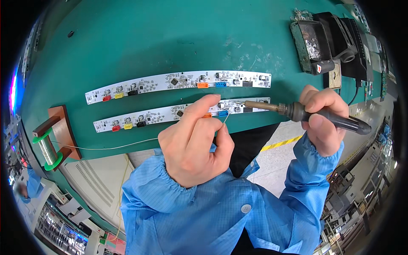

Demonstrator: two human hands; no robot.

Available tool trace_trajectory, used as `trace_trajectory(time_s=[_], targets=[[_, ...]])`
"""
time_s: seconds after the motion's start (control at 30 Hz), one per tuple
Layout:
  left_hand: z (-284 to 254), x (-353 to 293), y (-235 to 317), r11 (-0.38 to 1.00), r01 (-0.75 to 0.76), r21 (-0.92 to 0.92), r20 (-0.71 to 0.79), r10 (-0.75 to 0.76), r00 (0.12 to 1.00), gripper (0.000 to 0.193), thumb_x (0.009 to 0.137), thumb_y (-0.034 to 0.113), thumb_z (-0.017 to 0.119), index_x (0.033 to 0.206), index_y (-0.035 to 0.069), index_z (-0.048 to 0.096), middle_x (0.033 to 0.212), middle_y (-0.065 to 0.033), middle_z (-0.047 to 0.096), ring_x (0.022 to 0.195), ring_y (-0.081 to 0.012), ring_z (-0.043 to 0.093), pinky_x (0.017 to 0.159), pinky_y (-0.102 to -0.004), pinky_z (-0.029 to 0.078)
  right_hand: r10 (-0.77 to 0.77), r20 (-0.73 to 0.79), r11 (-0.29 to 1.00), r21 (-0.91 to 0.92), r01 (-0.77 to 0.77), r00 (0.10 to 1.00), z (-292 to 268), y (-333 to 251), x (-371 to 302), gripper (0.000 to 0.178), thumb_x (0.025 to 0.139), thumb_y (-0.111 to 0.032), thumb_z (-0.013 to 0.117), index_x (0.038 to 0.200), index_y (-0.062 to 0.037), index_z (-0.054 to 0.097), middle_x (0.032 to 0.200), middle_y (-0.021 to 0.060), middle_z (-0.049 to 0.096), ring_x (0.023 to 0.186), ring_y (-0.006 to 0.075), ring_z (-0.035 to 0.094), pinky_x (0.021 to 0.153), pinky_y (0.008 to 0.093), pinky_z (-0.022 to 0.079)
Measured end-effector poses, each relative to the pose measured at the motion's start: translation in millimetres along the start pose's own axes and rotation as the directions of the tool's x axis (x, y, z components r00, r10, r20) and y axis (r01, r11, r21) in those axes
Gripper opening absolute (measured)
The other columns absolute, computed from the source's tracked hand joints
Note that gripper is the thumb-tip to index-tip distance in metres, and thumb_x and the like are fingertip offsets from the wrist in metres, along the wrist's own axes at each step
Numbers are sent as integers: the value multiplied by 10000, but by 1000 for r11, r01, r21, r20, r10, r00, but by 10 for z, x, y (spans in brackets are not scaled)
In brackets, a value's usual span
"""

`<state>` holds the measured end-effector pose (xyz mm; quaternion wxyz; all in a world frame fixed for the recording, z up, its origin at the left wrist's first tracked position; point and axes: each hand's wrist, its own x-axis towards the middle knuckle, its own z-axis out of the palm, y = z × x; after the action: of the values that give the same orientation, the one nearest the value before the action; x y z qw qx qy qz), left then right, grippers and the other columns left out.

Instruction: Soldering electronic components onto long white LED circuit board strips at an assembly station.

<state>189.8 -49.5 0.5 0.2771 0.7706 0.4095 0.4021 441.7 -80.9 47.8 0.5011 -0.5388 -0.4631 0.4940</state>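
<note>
On the green bench (140, 38) lie two long white circuit boards; the nearer board (153, 114) sits under both hands. The right hand (323, 121) grips a soldering iron (297, 112), tip apparently touching that board. The left hand (193, 140) pinches solder wire (110, 147) beside the tip.

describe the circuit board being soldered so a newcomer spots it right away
On the green bench mat lie two long white circuit strips. It is the nearer board, by the bench edge. Unlike the farther board, the soldering iron tip and solder wire meet over it.
</note>
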Motion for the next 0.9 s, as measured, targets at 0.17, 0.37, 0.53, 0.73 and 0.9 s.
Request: trace_trajectory(time_s=[0.17,0.37,0.53,0.73,0.9], targets=[[15,8,0,1000,2,19,11,-2,1000,188,642,-81,694,751,17,576,1054,-179,702,534,-189,634,457,-290,491,71,1,996,-57,-71,997,-5,-5,50,183,722,-97,674,859,21,647,783,69,618,693,116,506,621,271,380],[-1,30,32,999,26,33,50,-27,998,185,647,-66,706,745,23,576,1033,-157,695,543,-193,631,455,-299,490,106,22,992,-68,-104,994,-32,8,82,177,707,-89,663,849,17,655,792,64,628,694,115,519,630,266,394],[18,42,43,998,48,35,53,-50,997,176,656,-59,714,740,23,583,1028,-152,690,568,-210,640,468,-309,501,73,50,995,-74,-69,996,-57,32,117,177,696,-78,647,844,19,657,799,70,630,704,127,523,641,274,402],[5,56,83,995,75,64,83,-80,993,161,662,-50,718,743,18,596,1018,-149,687,597,-220,651,489,-316,516,76,51,996,-59,-73,996,-76,37,119,181,687,-75,640,840,20,658,805,77,630,717,135,522,648,279,400],[7,62,93,996,66,65,81,-71,994,160,663,-42,728,757,13,610,1018,-149,684,610,-221,656,496,-317,521,96,34,995,-43,-95,995,-87,48,104,190,684,-84,644,842,20,660,803,78,627,715,136,519,646,280,397]])
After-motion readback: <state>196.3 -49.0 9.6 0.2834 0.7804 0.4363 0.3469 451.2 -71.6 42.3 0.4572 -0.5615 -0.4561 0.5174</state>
